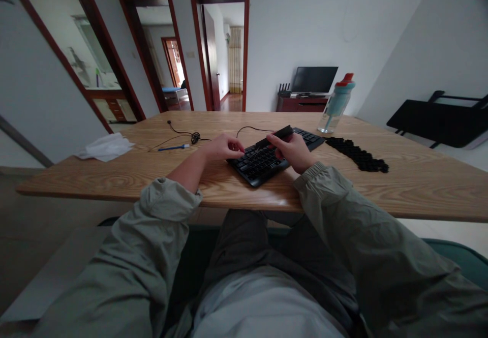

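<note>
A black keyboard [259,167] lies at a slant on the wooden table [213,185] in front of me. My right hand [293,150] grips a slim black bar-shaped tool [280,133] over the keyboard's upper part; its lower left end is close to the keys, and its exact kind is unclear. Over the keyboard's left edge, my left hand [224,147] has its fingers curled together; whatever they may pinch is too small to make out. To the right lies a long patch of small black pieces [356,154], which look like keycaps.
Left of the keyboard lie a blue-handled brush [173,148] and a black cable [195,137] with a coil. Crumpled white tissue [107,146] rests at the table's left edge. A clear bottle with a red lid [336,103] stands at the back right.
</note>
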The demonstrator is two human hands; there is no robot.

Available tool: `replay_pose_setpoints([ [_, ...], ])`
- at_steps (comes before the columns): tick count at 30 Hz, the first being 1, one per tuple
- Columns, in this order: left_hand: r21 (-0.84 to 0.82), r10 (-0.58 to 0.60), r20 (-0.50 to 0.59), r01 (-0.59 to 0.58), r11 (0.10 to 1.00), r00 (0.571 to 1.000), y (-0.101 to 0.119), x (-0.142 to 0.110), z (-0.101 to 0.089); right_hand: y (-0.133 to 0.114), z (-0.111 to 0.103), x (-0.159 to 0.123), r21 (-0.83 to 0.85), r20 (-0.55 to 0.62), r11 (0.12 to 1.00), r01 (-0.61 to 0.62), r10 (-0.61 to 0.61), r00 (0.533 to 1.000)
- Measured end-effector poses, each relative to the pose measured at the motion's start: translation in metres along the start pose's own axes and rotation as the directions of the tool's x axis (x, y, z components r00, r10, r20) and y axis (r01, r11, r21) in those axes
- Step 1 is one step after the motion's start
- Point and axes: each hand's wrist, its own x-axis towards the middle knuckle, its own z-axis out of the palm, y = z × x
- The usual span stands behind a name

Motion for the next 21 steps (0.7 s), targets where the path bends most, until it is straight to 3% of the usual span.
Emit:
replay_pose_setpoints([
  [10, -0.066, -0.028, -0.016, 0.027, 0.997, 0.999, 0.0079, -0.0033, 0.0014, -0.0015, -0.0017, 0.0018, -0.063, 0.007, 0.996, -0.055, 0.055, 0.998],
  [21, 0.034, -0.014, -0.038, 0.015, 0.999, 0.999, 0.0049, -0.0005, 0.0023, -0.002, -0.002, 0.001, -0.086, 0.033, 0.995, -0.047, 0.05, 0.998],
])
